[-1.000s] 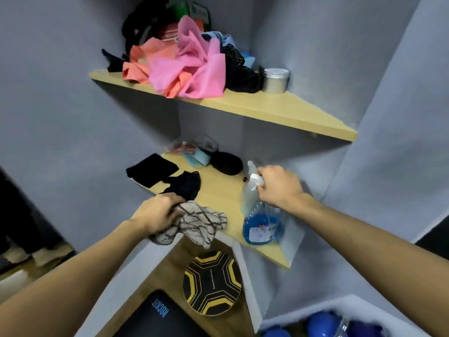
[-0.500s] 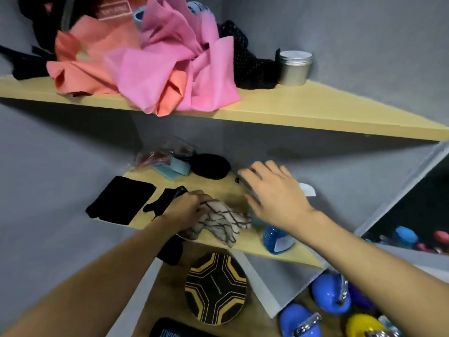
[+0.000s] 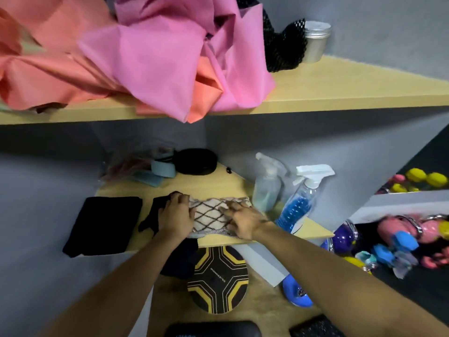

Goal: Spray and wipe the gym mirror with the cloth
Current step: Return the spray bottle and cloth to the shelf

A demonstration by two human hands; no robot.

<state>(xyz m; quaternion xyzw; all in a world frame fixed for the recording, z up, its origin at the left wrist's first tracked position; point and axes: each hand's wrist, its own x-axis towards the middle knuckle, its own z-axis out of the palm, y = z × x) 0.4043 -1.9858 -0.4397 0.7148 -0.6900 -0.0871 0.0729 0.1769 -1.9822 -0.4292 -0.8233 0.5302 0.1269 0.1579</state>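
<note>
A beige cloth (image 3: 209, 215) with a dark diamond pattern lies spread on the lower wooden shelf (image 3: 213, 183). My left hand (image 3: 175, 215) presses its left edge, fingers curled over it. My right hand (image 3: 243, 218) lies flat on its right side, fingers spread. A clear spray bottle (image 3: 300, 203) with blue liquid and a white trigger stands free at the shelf's right end, just right of my right hand. A second, paler spray bottle (image 3: 267, 186) stands behind it. No mirror is in view.
Black folded cloths (image 3: 104, 224) lie on the shelf's left. A black pouch (image 3: 196, 161) and blue items sit at the back. The upper shelf (image 3: 340, 93) holds pink and orange fabric and a metal tin (image 3: 315, 42). Below are a black-yellow disc (image 3: 217, 278) and coloured dumbbells (image 3: 401, 239).
My right hand let go of the blue spray bottle and moved left onto the cloth. The bunched cloth now lies flattened under both hands. The camera moved closer and lower.
</note>
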